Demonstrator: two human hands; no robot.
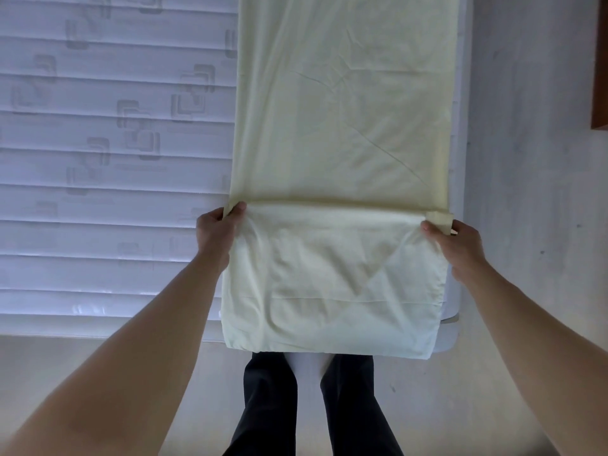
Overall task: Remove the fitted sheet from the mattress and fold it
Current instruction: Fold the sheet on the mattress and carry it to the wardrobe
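The pale yellow fitted sheet (342,103) lies as a long folded strip along the right side of the bare white mattress (108,153). Its near end is folded back over itself, and this flap hangs a little past the mattress's near edge. My left hand (218,230) pinches the left end of the fold line. At the right end of the same fold, my right hand (455,240) pinches the cloth, with a small tab of fabric sticking up above the fingers. Both arms reach forward over the mattress edge.
The quilted mattress surface stretches out to the left of the sheet. Pale floor (533,159) runs along the right side and in front. A dark wooden piece of furniture (600,67) stands at the far right. My legs in dark trousers (273,406) stand at the mattress's near edge.
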